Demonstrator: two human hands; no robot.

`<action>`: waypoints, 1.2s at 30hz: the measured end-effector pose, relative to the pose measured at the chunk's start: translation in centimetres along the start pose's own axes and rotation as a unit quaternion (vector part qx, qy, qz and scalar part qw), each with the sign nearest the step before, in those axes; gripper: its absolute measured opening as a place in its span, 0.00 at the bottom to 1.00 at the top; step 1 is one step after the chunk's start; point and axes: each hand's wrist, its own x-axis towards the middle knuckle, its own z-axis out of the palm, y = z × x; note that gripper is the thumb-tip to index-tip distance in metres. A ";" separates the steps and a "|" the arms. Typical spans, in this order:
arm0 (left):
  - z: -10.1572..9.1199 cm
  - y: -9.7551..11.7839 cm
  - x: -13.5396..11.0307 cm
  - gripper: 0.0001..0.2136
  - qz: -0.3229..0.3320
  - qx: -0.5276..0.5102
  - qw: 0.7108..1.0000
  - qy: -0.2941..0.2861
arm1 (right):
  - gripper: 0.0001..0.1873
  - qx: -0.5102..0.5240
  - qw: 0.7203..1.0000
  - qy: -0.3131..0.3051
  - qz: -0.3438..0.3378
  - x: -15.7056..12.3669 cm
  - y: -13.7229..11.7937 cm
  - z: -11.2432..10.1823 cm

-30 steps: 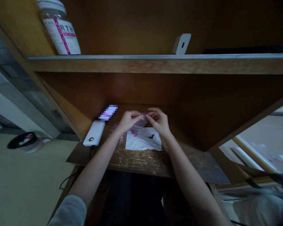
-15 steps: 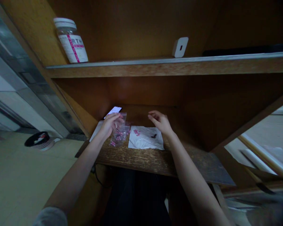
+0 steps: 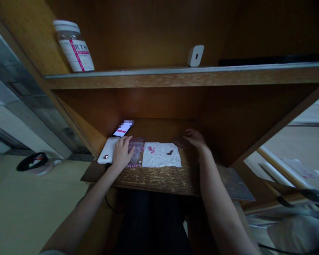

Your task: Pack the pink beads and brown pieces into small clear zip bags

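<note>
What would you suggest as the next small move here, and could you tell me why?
I would probably have the right hand pick up the pink beads from the white sheet, since it is free and close by, while the left hand rests on the clear plastic bag right beside them.

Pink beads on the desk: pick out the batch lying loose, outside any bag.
The small cluster of loose pink beads on the white sheet; the other pink beads sit in the clear plastic bag under the left hand.
</note>
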 end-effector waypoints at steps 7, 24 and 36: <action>0.3 0.0 -0.8 0.28 0.045 0.118 0.985 -0.120 | 0.24 -0.033 0.999 -0.030 0.020 0.0 0.6 0.6; -0.2 0.9 -1.7 0.34 0.057 0.114 0.988 -0.089 | 0.21 -0.062 0.998 -0.008 0.018 0.2 -0.6 1.1; 1.9 -0.5 -3.0 0.33 0.023 0.066 0.983 -0.170 | 0.25 -0.097 0.934 -0.182 -0.292 -5.8 -13.6 7.4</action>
